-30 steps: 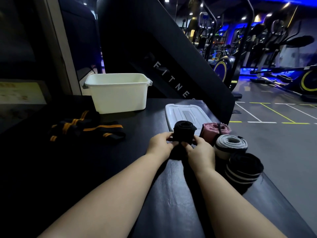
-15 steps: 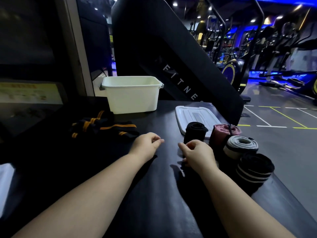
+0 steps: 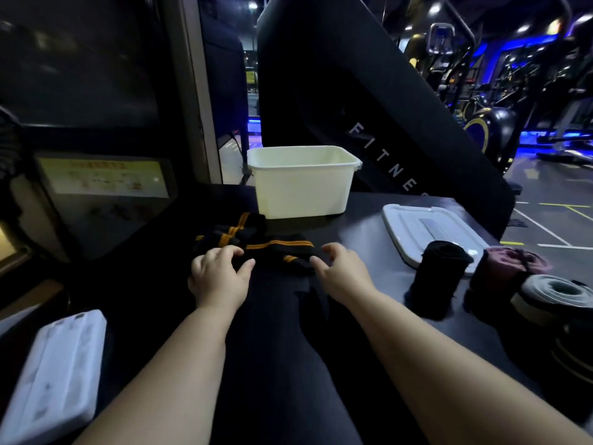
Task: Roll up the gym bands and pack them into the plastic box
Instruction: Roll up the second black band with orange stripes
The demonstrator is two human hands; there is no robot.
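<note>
Loose band [image 3: 256,248]: black woven fabric w/ orange stripes, lying crumpled near far edge of counter [image 3: 362,226], just in front of plastic box [image 3: 301,187]. Left hand [image 3: 218,274] and right hand [image 3: 340,271] were at its two ends, fingers spread and loosely curved, nothing clamped; contact w/ fabric uncertain.

Step judged: taking up this band for rolling. Next move calls for pinching one end, flattening, winding tight.

Box: white, rigid, open-topped. Lid [image 3: 430,229] lay flat twd right edge. Cylindrical rolls beside it, unpacked: black roll [image 3: 439,277], maroon roll [image 3: 510,264], grey roll [image 3: 558,290].
</note>
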